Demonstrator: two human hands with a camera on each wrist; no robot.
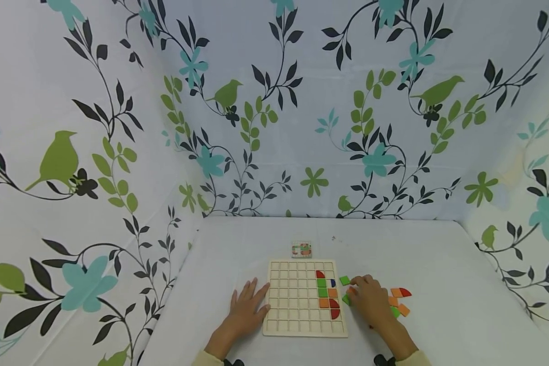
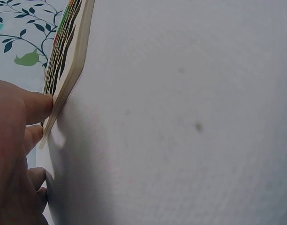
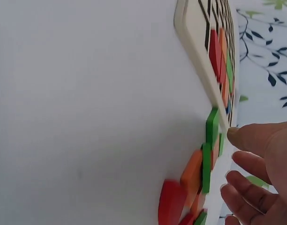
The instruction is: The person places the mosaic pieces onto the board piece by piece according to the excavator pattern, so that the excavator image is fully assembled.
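A wooden grid board (image 1: 290, 301) lies flat on the table, with several red, green, orange and blue tiles set in its right-hand columns. My left hand (image 1: 245, 311) rests at the board's left edge, its fingers extended and fingertips touching the rim, as the left wrist view also shows. To the right of the board, my right hand (image 1: 370, 300) reaches over loose tiles, fingers loosely bent. Its thumb (image 3: 249, 136) stands apart from the other fingers in the right wrist view, no tile showing between them. A green tile (image 1: 344, 280) lies just beyond its fingertips.
Behind the board lies a small card (image 1: 301, 249) with a coloured pattern. More loose tiles, among them an orange tile (image 1: 404, 309) and a red quarter-round tile (image 1: 405, 292), are scattered right of my right hand. A printed curtain (image 1: 283, 152) stands behind the table.
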